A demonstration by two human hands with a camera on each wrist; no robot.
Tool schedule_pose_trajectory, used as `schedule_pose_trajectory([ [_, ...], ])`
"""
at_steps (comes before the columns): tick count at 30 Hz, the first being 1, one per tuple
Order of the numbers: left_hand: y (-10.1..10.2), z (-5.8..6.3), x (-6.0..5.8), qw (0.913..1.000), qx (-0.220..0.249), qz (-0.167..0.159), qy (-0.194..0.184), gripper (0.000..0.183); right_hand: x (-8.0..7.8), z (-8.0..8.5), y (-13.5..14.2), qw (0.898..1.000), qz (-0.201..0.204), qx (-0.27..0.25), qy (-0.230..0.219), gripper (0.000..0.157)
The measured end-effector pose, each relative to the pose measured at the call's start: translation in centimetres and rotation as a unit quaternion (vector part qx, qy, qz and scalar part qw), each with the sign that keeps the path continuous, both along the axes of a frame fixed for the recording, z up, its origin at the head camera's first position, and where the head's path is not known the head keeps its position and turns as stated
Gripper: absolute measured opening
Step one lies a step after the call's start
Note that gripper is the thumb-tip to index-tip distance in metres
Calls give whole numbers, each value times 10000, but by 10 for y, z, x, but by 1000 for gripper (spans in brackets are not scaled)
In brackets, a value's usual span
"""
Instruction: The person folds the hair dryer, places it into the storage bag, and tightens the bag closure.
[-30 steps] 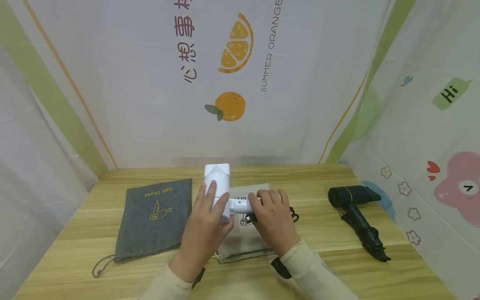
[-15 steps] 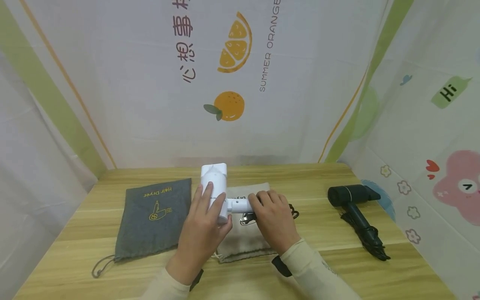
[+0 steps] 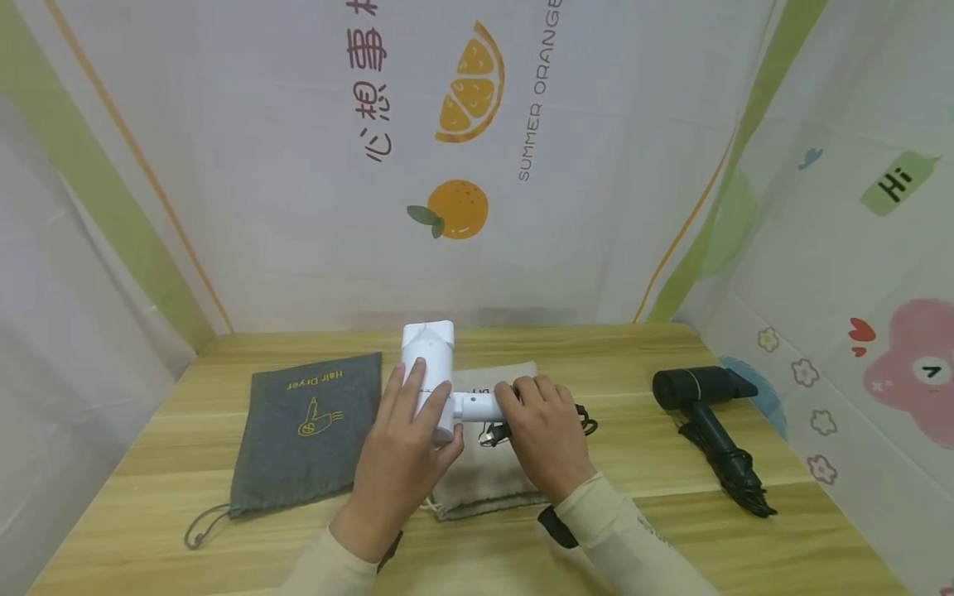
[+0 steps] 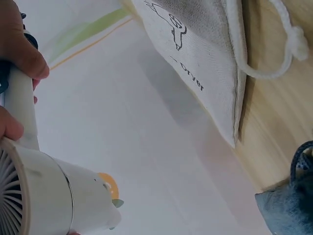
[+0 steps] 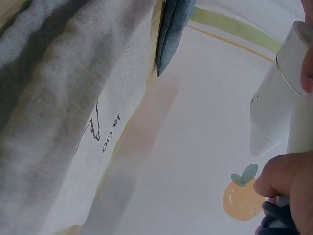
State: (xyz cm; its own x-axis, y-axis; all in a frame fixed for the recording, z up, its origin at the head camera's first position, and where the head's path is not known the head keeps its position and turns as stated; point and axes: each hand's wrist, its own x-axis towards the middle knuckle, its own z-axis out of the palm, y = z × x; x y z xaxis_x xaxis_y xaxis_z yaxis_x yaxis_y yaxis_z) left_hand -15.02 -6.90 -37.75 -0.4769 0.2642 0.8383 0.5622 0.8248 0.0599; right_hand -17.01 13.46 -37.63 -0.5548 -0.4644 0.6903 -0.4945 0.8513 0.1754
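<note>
A white hair dryer [image 3: 428, 352] is held above a pale drawstring bag [image 3: 484, 476] in the head view. My left hand [image 3: 406, 430] grips the dryer's barrel, fingers over the top and thumb at the near end. Around the handle [image 3: 477, 406] my right hand [image 3: 544, 426] is curled, with a black cord and its plug [image 3: 492, 434] bunched under it. The left wrist view shows the dryer's slatted rear grille [image 4: 10, 191] and the thumb [image 4: 29, 56] on the handle. In the right wrist view the barrel [image 5: 274, 107] and the right thumb [image 5: 279, 176] appear.
A grey drawstring bag [image 3: 309, 439] printed "Hair Dryer" lies flat on the left of the wooden table [image 3: 171, 480]. On the right lies a black hair dryer [image 3: 696, 389] with its cord wrapped round the handle. A printed curtain [image 3: 298, 232] hangs behind the table's far edge.
Both hands keep their hold on the white hair dryer. It shifted slightly left, then barely moved. The bags and the black dryer stay in place.
</note>
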Motion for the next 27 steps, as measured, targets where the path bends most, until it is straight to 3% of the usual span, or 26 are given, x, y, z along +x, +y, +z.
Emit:
schedule_pose_trajectory([
  [10, -2, 0, 0, 9999, -32, -93, 83, 48, 0, -3, -2, 9999, 85, -145, 13, 34],
  [19, -8, 0, -2, 9984, 111, -528, 193, 51, -4, -4, 3, 9993, 344, -85, 91, 36],
  [27, -9, -2, -1, 9978, 106, -634, 140, 51, -5, -7, 5, 9984, 532, -81, 180, 34],
])
